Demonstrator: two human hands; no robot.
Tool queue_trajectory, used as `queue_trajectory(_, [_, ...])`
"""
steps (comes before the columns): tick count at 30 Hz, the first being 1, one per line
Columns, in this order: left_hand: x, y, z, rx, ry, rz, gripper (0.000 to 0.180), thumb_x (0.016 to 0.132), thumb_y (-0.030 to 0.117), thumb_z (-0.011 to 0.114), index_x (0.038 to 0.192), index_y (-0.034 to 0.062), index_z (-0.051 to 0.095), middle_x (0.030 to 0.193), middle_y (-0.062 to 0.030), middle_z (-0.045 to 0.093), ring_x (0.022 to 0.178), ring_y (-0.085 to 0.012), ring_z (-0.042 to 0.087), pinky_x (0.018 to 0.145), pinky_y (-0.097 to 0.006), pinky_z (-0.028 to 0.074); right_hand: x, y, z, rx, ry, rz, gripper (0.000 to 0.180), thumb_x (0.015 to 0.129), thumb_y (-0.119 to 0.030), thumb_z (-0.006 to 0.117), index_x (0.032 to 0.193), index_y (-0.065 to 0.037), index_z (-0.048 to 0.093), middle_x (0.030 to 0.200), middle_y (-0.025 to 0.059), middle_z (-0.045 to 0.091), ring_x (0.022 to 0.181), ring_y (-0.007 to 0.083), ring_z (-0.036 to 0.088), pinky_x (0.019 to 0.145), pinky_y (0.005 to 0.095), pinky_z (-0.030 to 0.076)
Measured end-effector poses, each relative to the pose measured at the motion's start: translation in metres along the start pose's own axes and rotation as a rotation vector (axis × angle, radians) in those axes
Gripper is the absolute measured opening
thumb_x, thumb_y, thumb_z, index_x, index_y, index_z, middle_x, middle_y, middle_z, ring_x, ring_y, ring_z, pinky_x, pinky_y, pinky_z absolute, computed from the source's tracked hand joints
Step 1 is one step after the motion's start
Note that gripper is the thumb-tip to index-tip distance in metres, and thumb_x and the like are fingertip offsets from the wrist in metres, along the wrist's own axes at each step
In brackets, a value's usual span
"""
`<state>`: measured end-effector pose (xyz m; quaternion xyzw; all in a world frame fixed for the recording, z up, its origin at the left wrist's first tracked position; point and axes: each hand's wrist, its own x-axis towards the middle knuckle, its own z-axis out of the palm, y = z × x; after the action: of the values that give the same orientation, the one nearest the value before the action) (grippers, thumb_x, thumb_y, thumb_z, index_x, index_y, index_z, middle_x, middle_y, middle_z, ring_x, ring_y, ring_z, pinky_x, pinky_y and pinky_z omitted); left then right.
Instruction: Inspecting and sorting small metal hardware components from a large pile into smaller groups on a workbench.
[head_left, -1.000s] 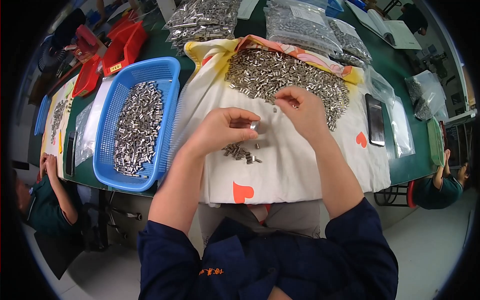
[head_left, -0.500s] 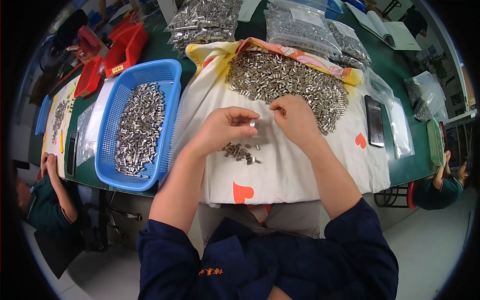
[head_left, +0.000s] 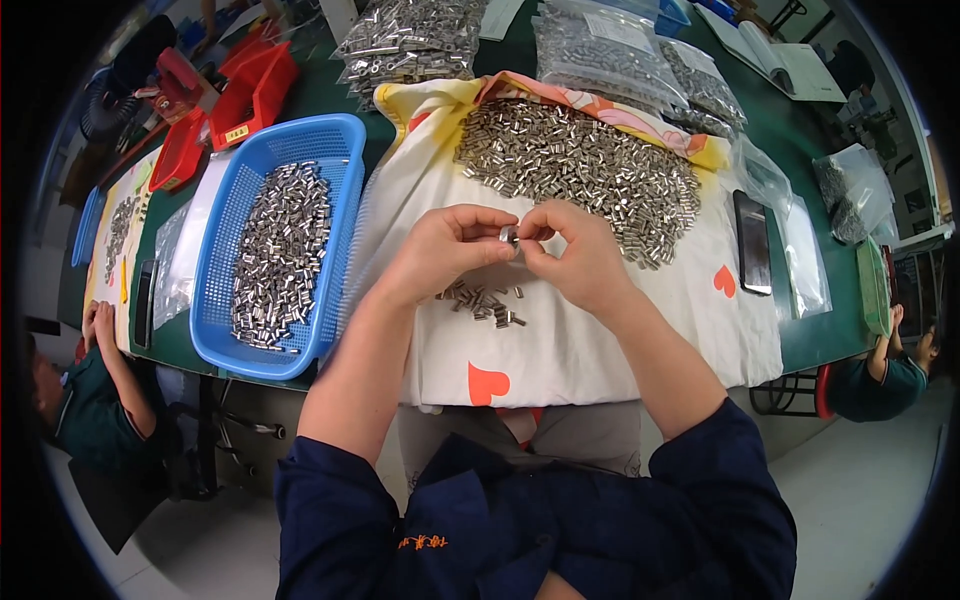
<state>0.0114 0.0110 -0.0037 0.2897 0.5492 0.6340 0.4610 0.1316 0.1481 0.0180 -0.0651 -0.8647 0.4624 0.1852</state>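
Between my two hands, above the white cloth (head_left: 560, 350), is a small shiny metal sleeve (head_left: 509, 236). My left hand (head_left: 448, 245) pinches it between thumb and fingers. From the other side my right hand (head_left: 575, 250) has its thumb and forefinger closed at the same piece; whether it holds a second small part is hidden. Just below the left fingertips lies a small pile of metal sleeves (head_left: 485, 303). A large heap of the same short sleeves (head_left: 580, 170) spreads over the cloth beyond my hands.
To the left stands a blue basket (head_left: 347, 200) holding many sleeves. Clear bags of metal parts (head_left: 600, 60) line the back. A phone (head_left: 752, 243) lies at the right. Red bins (head_left: 250, 95) sit at the far left. Co-workers' hands (head_left: 100, 325) show at the left edge.
My right hand has come left and slightly down from the edge of the heap to meet the sleeve in my left hand. The left hand has barely moved.
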Motion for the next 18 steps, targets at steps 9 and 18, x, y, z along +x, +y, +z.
queue_trajectory(9, [-0.003,0.002,0.0,0.028,0.012,-0.014,0.032,0.073,0.002,0.065,0.103,-0.0034,0.056,0.09,-0.0062,0.062,0.078,-0.0079,0.058,0.07,-0.019,0.046,0.001,0.004,-0.003,0.104,-0.026,0.028,0.009,0.069,-0.008,0.063,0.075,-0.003,0.059,0.073,0.006,0.058,0.066,0.0175,0.056,0.062,0.0287,0.045])
queue_trajectory(18, [-0.007,0.009,0.002,0.12,-0.092,-0.128,0.031,0.072,-0.001,0.065,0.102,-0.0022,0.057,0.086,-0.003,0.061,0.076,-0.007,0.057,0.068,-0.019,0.046,0.012,0.011,-0.038,-0.244,0.001,0.196,0.009,0.07,-0.012,0.062,0.075,-0.005,0.06,0.072,0.0073,0.061,0.065,0.0223,0.057,0.059,0.0326,0.045])
